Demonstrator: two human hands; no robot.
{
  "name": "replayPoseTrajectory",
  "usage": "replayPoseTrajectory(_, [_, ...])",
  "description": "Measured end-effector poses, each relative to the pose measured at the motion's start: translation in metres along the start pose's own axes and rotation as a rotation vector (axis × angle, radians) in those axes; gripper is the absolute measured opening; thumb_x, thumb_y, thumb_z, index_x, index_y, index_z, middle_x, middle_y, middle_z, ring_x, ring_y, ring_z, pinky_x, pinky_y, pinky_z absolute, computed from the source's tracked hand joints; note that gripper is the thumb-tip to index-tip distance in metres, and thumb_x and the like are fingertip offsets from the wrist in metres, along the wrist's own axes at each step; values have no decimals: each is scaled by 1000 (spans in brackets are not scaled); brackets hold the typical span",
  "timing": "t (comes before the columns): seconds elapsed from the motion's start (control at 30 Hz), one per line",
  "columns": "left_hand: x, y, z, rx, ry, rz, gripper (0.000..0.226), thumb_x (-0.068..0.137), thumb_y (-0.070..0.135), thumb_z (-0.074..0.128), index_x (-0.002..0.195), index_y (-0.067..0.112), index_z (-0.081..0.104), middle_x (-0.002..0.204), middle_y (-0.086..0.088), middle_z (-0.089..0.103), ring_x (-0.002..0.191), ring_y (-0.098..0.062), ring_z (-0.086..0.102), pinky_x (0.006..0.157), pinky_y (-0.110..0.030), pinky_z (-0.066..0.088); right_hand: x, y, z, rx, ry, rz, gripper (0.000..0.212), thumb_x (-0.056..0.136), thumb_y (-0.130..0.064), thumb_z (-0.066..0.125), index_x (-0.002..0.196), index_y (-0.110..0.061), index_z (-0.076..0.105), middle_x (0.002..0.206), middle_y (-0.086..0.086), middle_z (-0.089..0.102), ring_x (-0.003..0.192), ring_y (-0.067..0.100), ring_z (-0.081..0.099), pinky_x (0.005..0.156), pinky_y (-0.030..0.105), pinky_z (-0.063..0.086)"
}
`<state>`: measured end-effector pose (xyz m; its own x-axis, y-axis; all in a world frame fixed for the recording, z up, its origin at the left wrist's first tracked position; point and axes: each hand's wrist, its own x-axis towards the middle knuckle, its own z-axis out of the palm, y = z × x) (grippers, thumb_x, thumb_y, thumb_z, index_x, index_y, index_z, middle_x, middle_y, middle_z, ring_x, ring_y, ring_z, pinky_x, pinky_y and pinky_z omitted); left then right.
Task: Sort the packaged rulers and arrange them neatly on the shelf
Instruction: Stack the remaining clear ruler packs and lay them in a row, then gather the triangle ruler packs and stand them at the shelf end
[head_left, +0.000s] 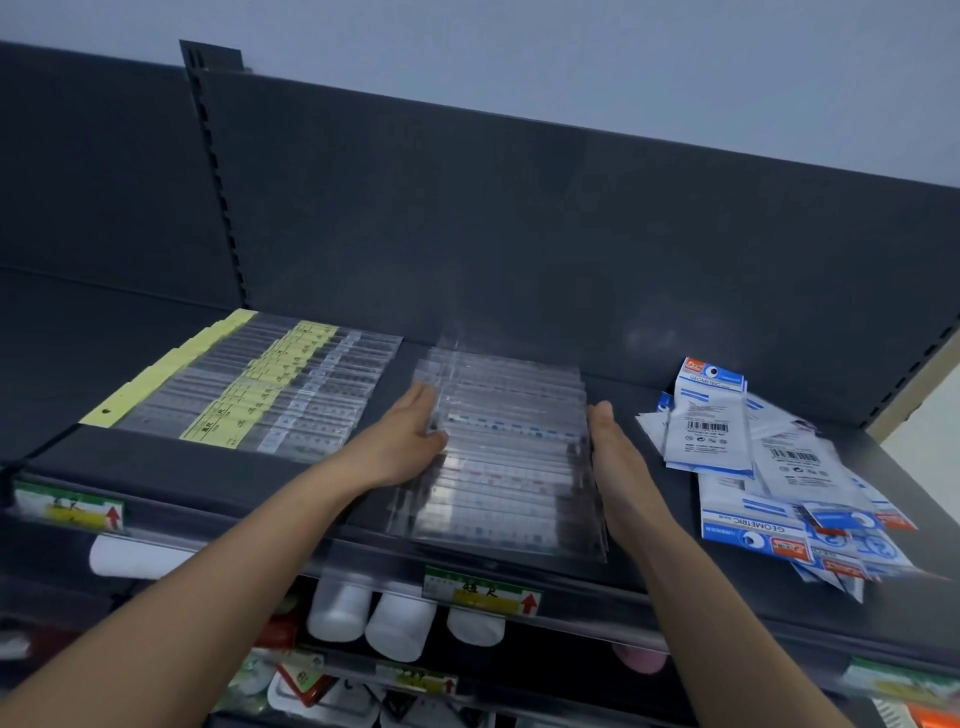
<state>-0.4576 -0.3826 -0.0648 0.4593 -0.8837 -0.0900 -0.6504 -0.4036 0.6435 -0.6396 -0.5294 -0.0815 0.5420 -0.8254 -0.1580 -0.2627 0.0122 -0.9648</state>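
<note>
Dark shelf (197, 473) has a fanned row of yellow-labelled rulers (260, 395) on the left, a stack of clear-packaged rulers (514, 467) in the middle, and a messy pile of blue-and-white packs (769, 467) on the right. Left hand (400, 447) and right hand (618, 457) are both flat, fingers straight, pressed against either side of that middle stack.

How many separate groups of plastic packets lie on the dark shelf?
3. A row of clear packets with yellow labels lies at the left; a stack of clear packets in the middle, between the left hand and right hand; a pile of blue-and-white packets at the right.
</note>
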Motion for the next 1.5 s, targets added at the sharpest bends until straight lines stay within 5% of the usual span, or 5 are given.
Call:
replayPoseTrajectory(0.33, [-17, 2, 3, 482, -214, 32, 77, 96, 61, 29, 154, 24, -5, 157, 3, -24, 144, -11, -24, 118, -44, -13, -9, 8, 4, -1093, -206, -198, 66, 100, -54, 17, 155, -20, 4, 162, 4, -11, 148, 18, -15, 119, 41, -6])
replayPoseTrajectory(0.73, [6, 30, -7, 521, -137, 94, 75, 96, 60, 32, 155, 21, 8, 161, -4, -11, 147, -16, -14, 120, -43, -5, -10, -20, -13, -1128, -61, -284, 65, 100, -53, 29, 154, -19, 17, 162, 7, 8, 150, 22, -1, 119, 39, 4])
replayPoseTrajectory(1.0, [65, 110, 29, 471, 32, 355, 41, 91, 21, 49, 132, 13, 53, 134, -11, 50, 127, -29, 45, 105, -38, 38, 4, -43, -112, -1221, 212, -152, 58, 96, -53, 41, 139, -14, 44, 145, 9, 44, 137, 25, 33, 106, 38, 33])
replayPoseTrajectory(1.23, [93, 186, 101, 397, -113, 380, 37, 97, 33, 47, 127, 13, 54, 134, -11, 52, 125, -29, 48, 100, -33, 39, 13, -28, -191, -1203, 113, 107, 72, 91, -60, 45, 147, -16, 33, 154, 9, 33, 142, 30, 27, 113, 43, 30])
replayPoseTrajectory(1.5, [116, 239, 161, 287, -204, 200, 74, 89, 69, 40, 138, 15, 39, 145, -5, 43, 129, -25, 43, 105, -39, 35, 20, -1, -236, -863, -11, -87, 64, 76, -53, 62, 129, -19, 51, 133, 7, 53, 124, 26, 48, 102, 39, 42])
